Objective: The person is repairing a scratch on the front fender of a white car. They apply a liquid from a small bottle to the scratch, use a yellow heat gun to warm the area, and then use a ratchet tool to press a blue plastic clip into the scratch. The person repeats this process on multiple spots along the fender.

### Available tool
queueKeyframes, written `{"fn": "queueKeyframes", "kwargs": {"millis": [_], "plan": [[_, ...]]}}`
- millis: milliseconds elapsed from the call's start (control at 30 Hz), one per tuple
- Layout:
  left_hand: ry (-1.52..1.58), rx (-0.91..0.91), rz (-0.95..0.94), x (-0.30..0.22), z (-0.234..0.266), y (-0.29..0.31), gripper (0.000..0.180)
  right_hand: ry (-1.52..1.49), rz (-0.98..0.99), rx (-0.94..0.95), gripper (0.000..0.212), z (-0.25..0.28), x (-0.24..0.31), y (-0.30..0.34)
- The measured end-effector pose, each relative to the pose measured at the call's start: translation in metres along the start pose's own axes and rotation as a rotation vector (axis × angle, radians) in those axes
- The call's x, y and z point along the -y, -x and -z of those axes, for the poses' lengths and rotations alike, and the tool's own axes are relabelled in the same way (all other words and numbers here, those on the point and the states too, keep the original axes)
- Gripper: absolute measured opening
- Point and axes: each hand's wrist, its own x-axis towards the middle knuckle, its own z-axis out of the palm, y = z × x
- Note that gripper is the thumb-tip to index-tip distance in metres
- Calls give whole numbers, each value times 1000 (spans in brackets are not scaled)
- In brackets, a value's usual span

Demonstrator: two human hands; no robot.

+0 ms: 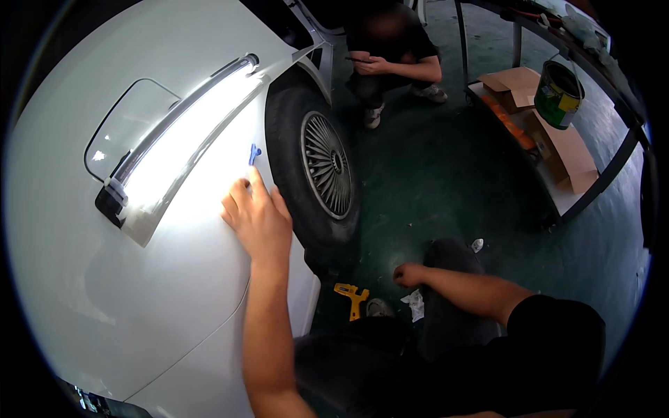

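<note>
A small blue plastic pull tab (254, 154) stands on the white car body panel (174, 292), just ahead of the wheel arch. My left hand (259, 219) is over the panel, its index finger stretched out to the tab's near end and seemingly touching it. The other fingers are apart and slightly bent. A lit tube lamp (185, 129) lies along the panel beside the tab, next to the fuel flap (129, 122). Over my right knee, my right hand (408, 274) hangs with curled fingers; whatever is inside them, if anything, is hidden.
The car wheel (324, 164) is right of my left hand. A yellow glue gun (352, 298) and crumpled white paper (414, 304) lie near my feet. Another person (397, 63) crouches ahead, holding a phone. At right, a metal cart (606, 174) bears cardboard boxes (564, 150); a bucket (559, 94) hangs there.
</note>
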Motion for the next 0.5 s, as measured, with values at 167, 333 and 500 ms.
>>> {"fn": "queueKeyframes", "kwargs": {"millis": [167, 333, 500], "plan": [[-208, -26, -129, 10, -32, -49, 19, 29, -104, 36, 39, 5, 1, -3], [-21, -129, -316, 13, -55, -68, 9, -36, -71, -56, 36, 2, -12, -5], [-114, 232, -138, 59, -79, -57, 18, -48, -43, 36, 33, 28, 18, 4]]}}
